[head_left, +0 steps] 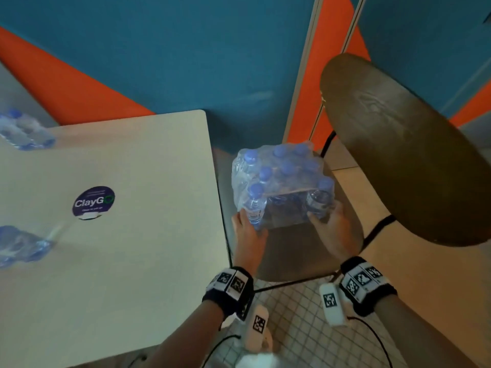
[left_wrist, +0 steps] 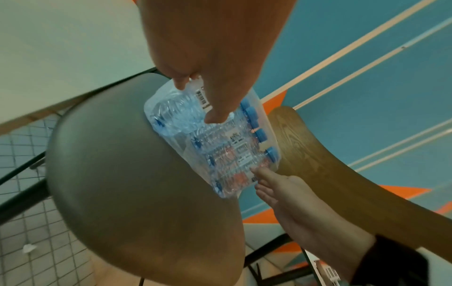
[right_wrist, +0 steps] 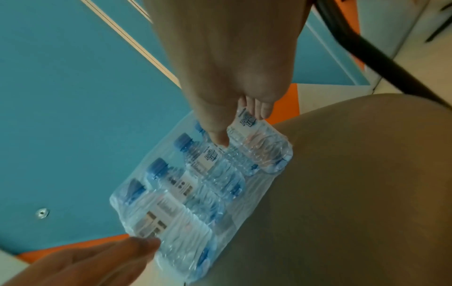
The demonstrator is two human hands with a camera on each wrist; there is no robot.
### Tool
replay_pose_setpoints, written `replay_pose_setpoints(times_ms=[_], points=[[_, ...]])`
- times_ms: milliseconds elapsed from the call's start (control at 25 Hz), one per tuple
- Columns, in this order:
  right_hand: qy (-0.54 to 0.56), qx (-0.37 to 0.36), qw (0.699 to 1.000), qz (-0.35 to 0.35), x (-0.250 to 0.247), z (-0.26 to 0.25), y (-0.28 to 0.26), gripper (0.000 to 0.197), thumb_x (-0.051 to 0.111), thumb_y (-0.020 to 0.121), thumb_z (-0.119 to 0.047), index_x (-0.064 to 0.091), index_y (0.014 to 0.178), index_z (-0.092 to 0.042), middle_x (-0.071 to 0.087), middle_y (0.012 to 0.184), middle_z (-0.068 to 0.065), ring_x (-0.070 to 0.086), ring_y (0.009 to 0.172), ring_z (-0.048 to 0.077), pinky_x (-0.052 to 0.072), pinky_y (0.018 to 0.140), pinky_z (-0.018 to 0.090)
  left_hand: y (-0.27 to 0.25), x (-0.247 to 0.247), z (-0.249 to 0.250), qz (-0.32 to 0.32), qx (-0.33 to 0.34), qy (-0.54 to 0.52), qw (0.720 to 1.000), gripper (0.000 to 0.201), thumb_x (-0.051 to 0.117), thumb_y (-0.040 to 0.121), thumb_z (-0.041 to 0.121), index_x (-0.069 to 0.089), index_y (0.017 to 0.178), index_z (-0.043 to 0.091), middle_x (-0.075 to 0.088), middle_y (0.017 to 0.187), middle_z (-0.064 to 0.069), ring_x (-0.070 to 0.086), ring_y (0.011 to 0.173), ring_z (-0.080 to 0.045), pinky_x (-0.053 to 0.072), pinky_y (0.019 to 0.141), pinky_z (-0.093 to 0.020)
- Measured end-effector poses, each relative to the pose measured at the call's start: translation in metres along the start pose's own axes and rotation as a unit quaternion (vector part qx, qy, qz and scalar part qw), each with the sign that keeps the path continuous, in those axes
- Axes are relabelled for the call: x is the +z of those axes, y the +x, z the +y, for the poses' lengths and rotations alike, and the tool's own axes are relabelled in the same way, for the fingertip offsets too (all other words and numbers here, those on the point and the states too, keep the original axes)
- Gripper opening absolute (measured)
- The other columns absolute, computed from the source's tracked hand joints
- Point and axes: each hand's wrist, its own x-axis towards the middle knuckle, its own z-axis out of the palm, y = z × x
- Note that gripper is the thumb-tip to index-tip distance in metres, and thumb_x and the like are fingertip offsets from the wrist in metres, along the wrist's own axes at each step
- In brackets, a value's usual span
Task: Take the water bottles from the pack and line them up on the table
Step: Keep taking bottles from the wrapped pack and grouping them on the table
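A shrink-wrapped pack of water bottles (head_left: 281, 181) with blue caps stands on the far part of a brown chair seat (head_left: 305, 251), just right of the beige table (head_left: 132, 261). My left hand (head_left: 248, 221) grips the pack's near left corner; in the left wrist view its thumb and fingers (left_wrist: 215, 116) straddle the end bottle. My right hand (head_left: 325, 213) holds the near right corner, thumb and fingers (right_wrist: 259, 110) curled round the end bottle in the pack (right_wrist: 208, 183). The wrap looks torn on top.
Two more blurred bundles of blue-capped bottles lie on the table's left side, one far (head_left: 24, 128) and one near (head_left: 18, 245). A round ClayGo sticker (head_left: 93, 203) marks the tabletop. The wooden chair back (head_left: 398, 155) rises at the right. Behind is a blue and orange wall.
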Motion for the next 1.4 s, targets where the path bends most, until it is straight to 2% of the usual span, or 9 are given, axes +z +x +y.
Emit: replay_pose_setpoints(times_ms=[80,200,440,640,840,920,1040,1160,1400], points=[[0.022,0.0,1.0,0.018,0.009,0.004,0.012,0.072,0.077,0.074,-0.032,0.037,0.129,-0.008,0.053,0.125,0.017,0.057,0.11,0.033,0.051,0.094,0.047,0.008,0.007,0.001,0.019,-0.022,-0.019,0.999,0.06,0.064,0.078,0.0,0.037,0.132,0.003,0.041,0.127,-0.018,0.047,0.107,-0.025,0.042,0.092,-0.028],[0.047,0.007,0.998,0.038,0.019,0.003,0.026,0.08,0.081,0.069,-0.035,0.036,0.13,-0.007,0.052,0.126,0.016,0.056,0.112,0.032,0.051,0.095,0.049,0.02,0.02,0.004,0.037,-0.055,-0.043,0.997,0.073,0.072,0.072,0.003,0.033,0.133,0.0,0.038,0.131,-0.019,0.047,0.109,-0.027,0.041,0.089,-0.027],[0.044,0.028,0.998,0.034,0.019,-0.005,0.06,0.082,0.076,0.063,-0.055,0.047,0.121,-0.005,0.06,0.113,0.01,0.062,0.101,0.026,0.054,0.078,0.031,0.051,0.04,0.014,0.054,-0.073,0.011,0.996,0.069,0.077,0.073,0.018,0.038,0.127,-0.002,0.045,0.129,-0.02,0.049,0.116,-0.037,0.045,0.095,-0.041],[-0.022,0.018,0.999,-0.018,0.006,-0.002,0.058,0.07,0.081,0.067,-0.041,0.051,0.117,-0.003,0.064,0.109,0.01,0.063,0.087,0.02,0.039,0.052,0.014,0.054,0.034,-0.001,0.012,-0.047,0.04,0.998,0.071,0.076,0.071,0.019,0.04,0.13,0.002,0.052,0.126,-0.021,0.05,0.114,-0.038,0.044,0.096,-0.044],[-0.097,-0.045,0.99,-0.093,-0.009,-0.023,0.003,0.049,0.078,0.075,-0.036,0.058,0.108,-0.006,0.061,0.093,0.001,0.062,0.081,0.017,0.033,0.053,0.007,0.037,0.008,-0.026,-0.07,0.013,0.025,0.997,0.079,0.078,0.062,0.03,0.044,0.132,0.015,0.064,0.12,-0.011,0.062,0.107,-0.029,0.052,0.097,-0.044],[-0.101,-0.055,0.987,-0.114,-0.014,-0.036,-0.017,0.041,0.08,0.072,-0.033,0.062,0.098,-0.006,0.061,0.085,0.001,0.061,0.071,0.014,0.037,0.051,0.008,0.023,-0.004,-0.032,-0.102,0.043,0.037,0.993,0.085,0.08,0.062,0.029,0.04,0.136,0.019,0.068,0.116,-0.009,0.066,0.103,-0.023,0.054,0.094,-0.034],[-0.136,-0.053,0.975,-0.166,-0.012,-0.05,-0.043,0.048,0.084,0.065,-0.036,0.064,0.098,-0.009,0.066,0.088,0.003,0.065,0.082,0.022,0.044,0.062,0.023,-0.004,-0.048,-0.043,-0.153,0.07,0.065,0.984,0.078,0.083,0.064,0.02,0.047,0.133,0.015,0.07,0.113,-0.008,0.067,0.095,-0.014,0.053,0.089,-0.023],[-0.179,-0.106,0.945,-0.254,-0.001,-0.077,-0.071,0.043,0.083,0.065,-0.035,0.065,0.098,-0.014,0.064,0.092,-0.002,0.063,0.09,0.017,0.042,0.072,0.022,-0.029,-0.115,-0.072,-0.155,0.045,0.063,0.985,0.064,0.085,0.061,0.02,0.058,0.12,0.015,0.07,0.114,-0.005,0.065,0.098,-0.01,0.05,0.087,-0.017],[-0.159,-0.252,0.849,-0.437,0.116,-0.185,-0.121,0.027,0.075,0.058,-0.038,0.056,0.076,-0.03,0.057,0.083,-0.009,0.058,0.076,0.01,0.045,0.067,0.028,-0.056,-0.301,-0.14,0.072,-0.048,0.058,0.994,0.057,0.086,0.062,0.021,0.052,0.098,0.051,0.067,0.097,0.014,0.061,0.088,0.008,0.046,0.075,-0.008]])
